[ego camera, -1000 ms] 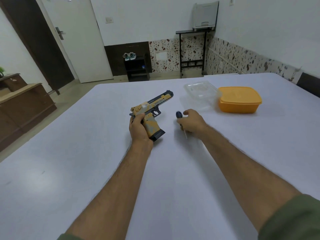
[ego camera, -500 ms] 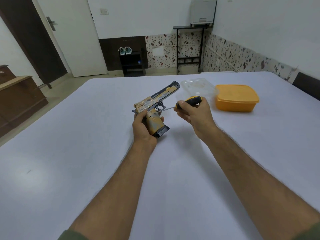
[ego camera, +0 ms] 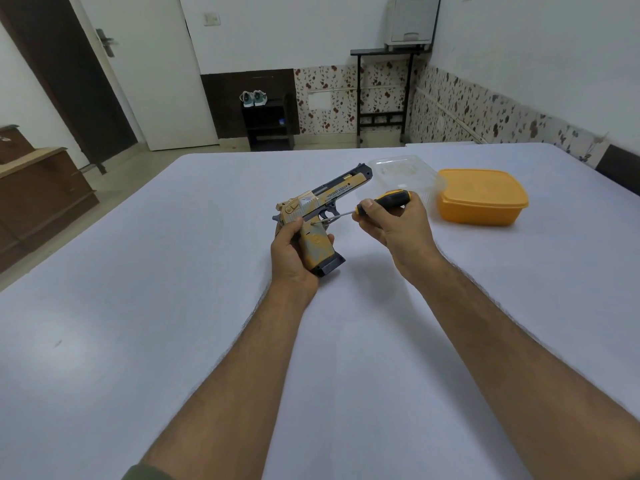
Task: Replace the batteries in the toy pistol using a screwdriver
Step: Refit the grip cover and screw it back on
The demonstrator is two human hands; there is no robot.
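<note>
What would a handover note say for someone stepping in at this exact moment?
Left hand grips the toy pistol by its grip, held above the table.
Right hand holds the screwdriver, tip at a screw at the top of the grip.
Done: tool picked up and lined up.
Left: undo the screw, open the compartment, swap the batteries, close it. No batteries are visible; the orange container has its lid on.
</note>
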